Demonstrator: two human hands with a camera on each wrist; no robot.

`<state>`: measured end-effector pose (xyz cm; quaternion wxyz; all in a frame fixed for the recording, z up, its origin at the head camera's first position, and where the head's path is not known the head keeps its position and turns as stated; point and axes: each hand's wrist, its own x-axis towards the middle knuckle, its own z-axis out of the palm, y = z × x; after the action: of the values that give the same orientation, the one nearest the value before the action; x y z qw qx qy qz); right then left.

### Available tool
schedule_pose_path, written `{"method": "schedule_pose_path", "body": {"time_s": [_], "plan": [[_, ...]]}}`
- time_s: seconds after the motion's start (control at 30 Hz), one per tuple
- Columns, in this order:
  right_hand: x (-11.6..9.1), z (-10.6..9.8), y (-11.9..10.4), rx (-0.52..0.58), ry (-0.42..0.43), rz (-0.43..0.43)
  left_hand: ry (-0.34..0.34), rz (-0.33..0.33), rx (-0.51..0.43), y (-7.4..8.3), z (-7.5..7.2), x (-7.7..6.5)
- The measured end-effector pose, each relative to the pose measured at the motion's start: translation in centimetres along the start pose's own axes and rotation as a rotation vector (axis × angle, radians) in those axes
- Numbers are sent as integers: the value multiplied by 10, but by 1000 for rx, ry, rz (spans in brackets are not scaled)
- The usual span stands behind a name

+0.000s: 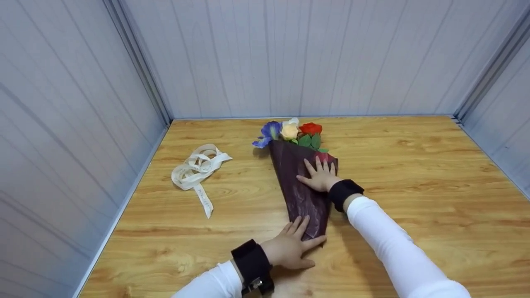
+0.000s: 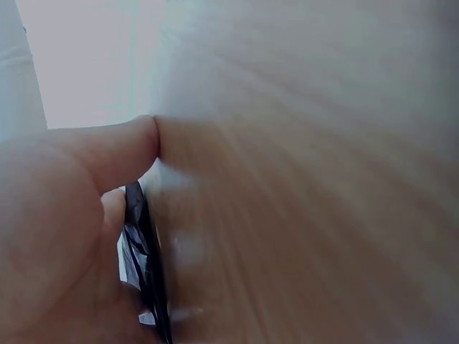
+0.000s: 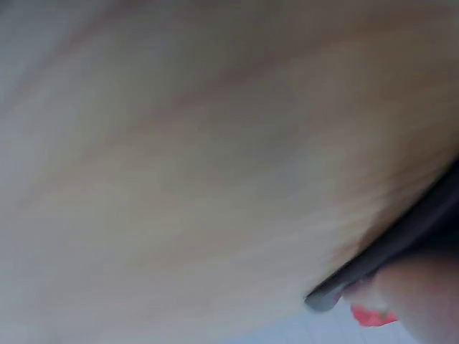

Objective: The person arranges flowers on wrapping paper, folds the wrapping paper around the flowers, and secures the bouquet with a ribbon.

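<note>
A bouquet wrapped in dark maroon paper (image 1: 292,178) lies on the wooden table, its narrow end toward me. Out of the wide far end stick a blue-purple flower (image 1: 271,130), a cream rose (image 1: 289,131) and a red rose (image 1: 311,128) with green leaves. My right hand (image 1: 321,177) rests spread on the upper part of the wrap. Near the narrow end, my left hand (image 1: 288,248) presses on the paper with straight fingers, its thumb over the table. In the left wrist view, the dark wrap edge (image 2: 147,261) shows beside the fingers; in the right wrist view, much is blurred.
A loosely coiled white ribbon (image 1: 198,167) with print on it lies left of the bouquet. Pale panel walls (image 1: 290,58) enclose the wooden table (image 1: 414,178) at the back and both sides.
</note>
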<state>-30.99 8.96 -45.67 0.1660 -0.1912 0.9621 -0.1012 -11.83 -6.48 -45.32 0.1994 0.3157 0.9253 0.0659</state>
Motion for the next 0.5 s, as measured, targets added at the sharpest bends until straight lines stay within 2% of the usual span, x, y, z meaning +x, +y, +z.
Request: {"method": "schedule_pose_path", "body": {"time_s": [0.1,0.23,0.4,0.5], "plan": [[-9,3,-1,8,60,-69,-10,7,-11,-1,1,-1],[-35,8,-5,60,151,-218,1,20,-20,-3,1,-4],[-80,10,-4,118,171,-358,109,36,82,-4,-4,-6],[-102,16,-4,138,167,-401,176,17,86,-7,-3,-8]]}}
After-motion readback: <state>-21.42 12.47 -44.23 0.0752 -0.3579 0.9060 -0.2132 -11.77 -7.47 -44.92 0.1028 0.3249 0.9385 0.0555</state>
